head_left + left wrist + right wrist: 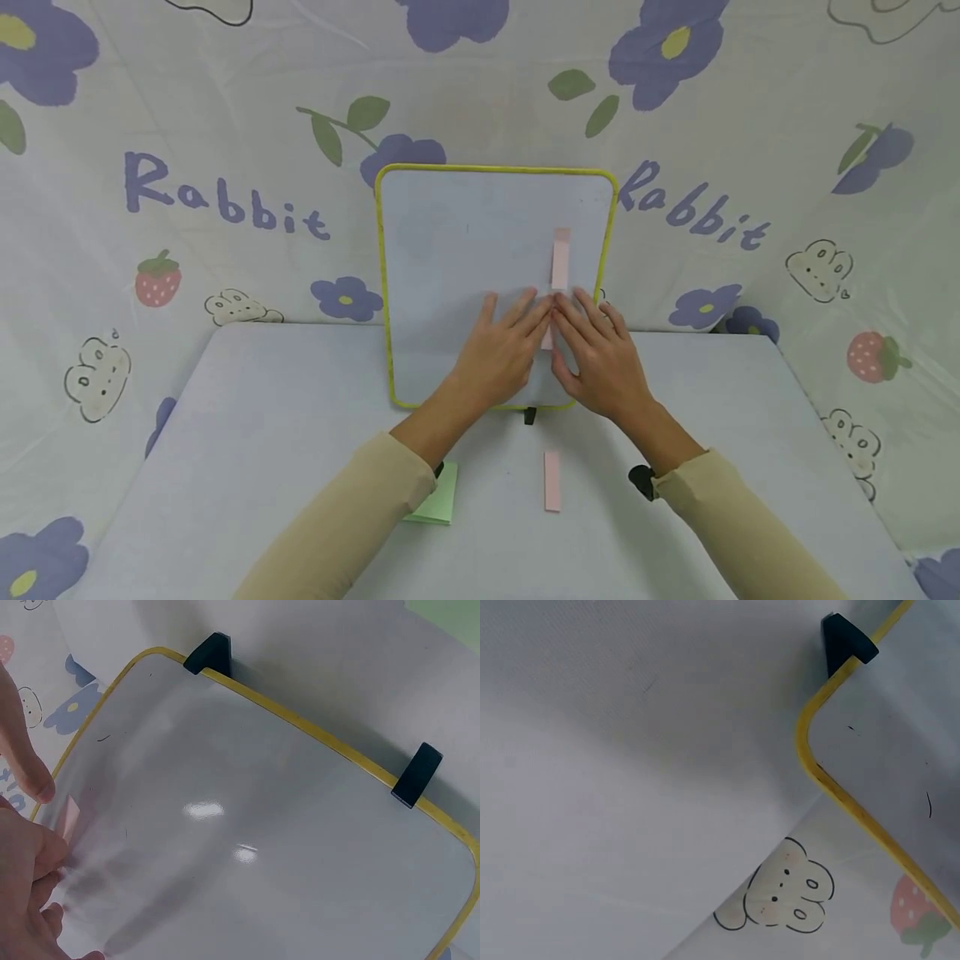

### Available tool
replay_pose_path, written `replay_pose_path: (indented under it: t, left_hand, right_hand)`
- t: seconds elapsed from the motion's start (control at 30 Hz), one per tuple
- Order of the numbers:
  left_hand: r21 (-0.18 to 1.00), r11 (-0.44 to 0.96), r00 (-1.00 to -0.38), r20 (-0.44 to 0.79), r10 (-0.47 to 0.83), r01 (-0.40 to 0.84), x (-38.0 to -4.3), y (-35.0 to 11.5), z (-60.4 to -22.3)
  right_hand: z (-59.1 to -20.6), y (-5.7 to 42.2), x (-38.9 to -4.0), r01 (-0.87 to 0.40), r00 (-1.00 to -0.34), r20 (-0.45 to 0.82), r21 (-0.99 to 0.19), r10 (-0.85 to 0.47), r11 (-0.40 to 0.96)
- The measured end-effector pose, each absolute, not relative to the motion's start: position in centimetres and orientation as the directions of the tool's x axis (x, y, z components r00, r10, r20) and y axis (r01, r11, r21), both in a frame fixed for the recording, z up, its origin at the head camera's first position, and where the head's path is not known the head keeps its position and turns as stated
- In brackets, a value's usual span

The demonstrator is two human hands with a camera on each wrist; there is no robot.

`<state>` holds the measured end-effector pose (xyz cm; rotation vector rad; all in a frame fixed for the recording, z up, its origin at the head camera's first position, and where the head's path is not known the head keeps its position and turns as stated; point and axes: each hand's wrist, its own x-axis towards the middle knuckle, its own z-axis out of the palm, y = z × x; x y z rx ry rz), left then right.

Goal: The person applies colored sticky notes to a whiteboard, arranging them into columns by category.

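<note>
A whiteboard [450, 275] with a yellow frame stands upright on the table. Stuck near its right side is a pink paper strip [560, 262]. Just below it, a second pink strip [547, 337] lies mostly hidden under the fingers. My left hand [504, 350] and right hand [603, 358] meet over that strip's top, fingers extended and fingertips pressing it on the board. In the left wrist view, the strip's lower part [69, 817] shows beside the left hand [26, 877]. The right wrist view shows no hand, only the board's corner.
Another pink strip [552, 482] lies on the table in front of the board. A green pad of paper [442, 498] sits partly under the left sleeve. Black feet [417, 776] hold the board's lower edge. Patterned cloth [480, 92] hangs behind.
</note>
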<state>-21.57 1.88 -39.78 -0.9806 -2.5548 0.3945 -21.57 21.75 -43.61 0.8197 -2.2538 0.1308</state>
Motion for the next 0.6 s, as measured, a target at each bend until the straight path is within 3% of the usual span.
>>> replay_pose_path:
  t: [0.6]
  left_hand:
    - [-0.362,0.735,-0.703,0.244,0.668,0.573,-21.19,2.25,-40.45]
  right_hand:
    - [-44.49,21.61,-21.41,-0.584,-0.570,0.653,0.105,-0.499,0.805]
